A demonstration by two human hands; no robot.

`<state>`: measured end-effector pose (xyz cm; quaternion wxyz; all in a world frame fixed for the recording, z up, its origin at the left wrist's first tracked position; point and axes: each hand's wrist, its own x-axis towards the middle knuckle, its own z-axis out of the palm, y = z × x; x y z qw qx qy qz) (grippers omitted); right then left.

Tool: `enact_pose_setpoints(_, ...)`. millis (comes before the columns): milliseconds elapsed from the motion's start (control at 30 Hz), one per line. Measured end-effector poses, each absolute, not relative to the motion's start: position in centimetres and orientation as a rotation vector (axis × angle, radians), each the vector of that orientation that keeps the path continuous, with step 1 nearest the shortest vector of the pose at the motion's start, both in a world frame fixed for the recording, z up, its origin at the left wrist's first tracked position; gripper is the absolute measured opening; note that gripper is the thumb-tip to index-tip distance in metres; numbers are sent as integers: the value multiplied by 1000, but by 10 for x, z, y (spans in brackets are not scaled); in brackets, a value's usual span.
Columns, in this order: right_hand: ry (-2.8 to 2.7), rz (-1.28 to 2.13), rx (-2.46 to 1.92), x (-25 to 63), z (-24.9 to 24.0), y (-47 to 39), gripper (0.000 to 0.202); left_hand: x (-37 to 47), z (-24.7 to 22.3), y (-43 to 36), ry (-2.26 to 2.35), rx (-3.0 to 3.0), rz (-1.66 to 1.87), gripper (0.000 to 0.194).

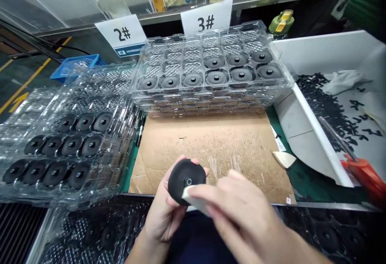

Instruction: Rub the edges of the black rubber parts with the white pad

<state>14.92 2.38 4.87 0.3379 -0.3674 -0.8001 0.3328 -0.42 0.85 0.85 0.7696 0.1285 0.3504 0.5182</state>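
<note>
My left hand [164, 203] grips a round black disc [177, 177] with a small hub in its middle, held above the cardboard sheet. Between the fingers of my right hand [244, 207] is a pale, flat wedge-shaped piece [196, 200]. Its tip touches the disc's face just below the hub, or lies right over it. The right hand is a little blurred. Beyond the hands, a stack of clear plastic trays [211, 91] carries similar black discs [216, 77] in its front rows. Another stack of clear trays [114, 131] with more discs stands at the left.
A white bin [304, 119] at the right contains many small black pieces [319, 99]. An orange-handled tool [362, 171] leans at its edge. Another pale wedge [284, 159] lies on the right side of the cardboard [205, 139]. A green-lidded bottle [281, 22] and a blue basket [75, 63] stand behind.
</note>
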Motion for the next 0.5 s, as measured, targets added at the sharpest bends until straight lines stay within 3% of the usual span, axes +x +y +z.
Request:
enact_pose_setpoints(100,-1851,1035,-1230,172,31,21,30,-8,5,9,695,264,1152,46)
enact_pose_setpoints(300,-1532,956,-1479,185,11,21,28,-1,7,9,609,238,1132,40)
enact_pose_setpoints(500,-1863,620,-1067,153,40,20,39,2,5,9,689,204,1100,44)
